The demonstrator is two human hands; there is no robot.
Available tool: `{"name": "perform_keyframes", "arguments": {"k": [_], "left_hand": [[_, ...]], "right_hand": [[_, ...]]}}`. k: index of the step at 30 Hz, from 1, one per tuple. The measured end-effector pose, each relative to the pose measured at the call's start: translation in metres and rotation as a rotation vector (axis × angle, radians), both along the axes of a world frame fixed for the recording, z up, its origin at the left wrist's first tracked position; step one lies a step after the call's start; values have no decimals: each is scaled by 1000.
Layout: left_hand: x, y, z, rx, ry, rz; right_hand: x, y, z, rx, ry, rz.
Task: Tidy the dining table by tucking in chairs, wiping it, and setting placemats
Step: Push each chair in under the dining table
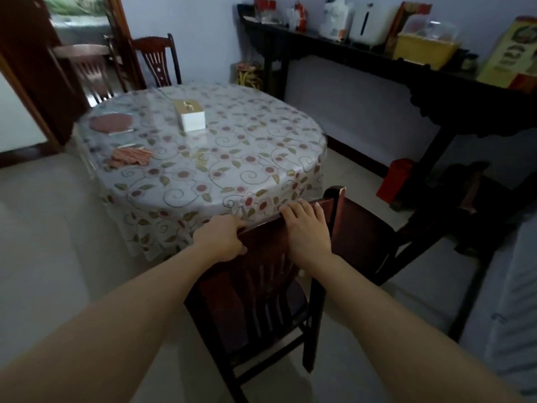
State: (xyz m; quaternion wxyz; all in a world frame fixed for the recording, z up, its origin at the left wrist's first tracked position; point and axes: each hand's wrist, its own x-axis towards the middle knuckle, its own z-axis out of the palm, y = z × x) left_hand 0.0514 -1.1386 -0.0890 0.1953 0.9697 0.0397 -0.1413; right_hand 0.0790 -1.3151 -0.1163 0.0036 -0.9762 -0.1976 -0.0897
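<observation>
A dark wooden chair [261, 286] stands at the near edge of the round table [203, 175], which wears a floral cloth under clear plastic. My left hand [220, 239] grips the left end of the chair's top rail. My right hand [308, 228] lies over the rail near its right post, fingers curled on it. The chair's back touches the hanging cloth. On the table's left lie a round reddish placemat [110, 123] and a folded striped cloth [130, 157]. A white tissue box [190, 114] sits near the middle.
Two more wooden chairs [158, 58] stand at the far side of the table, near a doorway. A second dark chair [369, 237] is to the right of mine. A long dark sideboard [377, 62] loaded with boxes runs along the right wall. A red box [395, 181] sits on the floor.
</observation>
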Motion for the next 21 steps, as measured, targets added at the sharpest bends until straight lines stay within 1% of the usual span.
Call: {"name": "perform_keyframes", "arguments": {"k": [3,5,7,10,13,16,21], "left_hand": [[14,14,-3,83,-139,27],[24,21,-5,160,-182,31],[39,27,-4,224,-117,8],[66,36,-1,254,-32,18],[88,47,1,258,-53,88],[117,64,4,240,-47,173],[168,85,12,191,-24,238]], "right_hand": [[33,19,5,-1,-48,38],[56,27,7,-30,-40,81],[80,31,10,-56,16,125],[118,36,19,-113,125,273],[151,48,31,-176,208,351],[192,71,37,-255,210,414],[253,93,41,-215,271,512]]}}
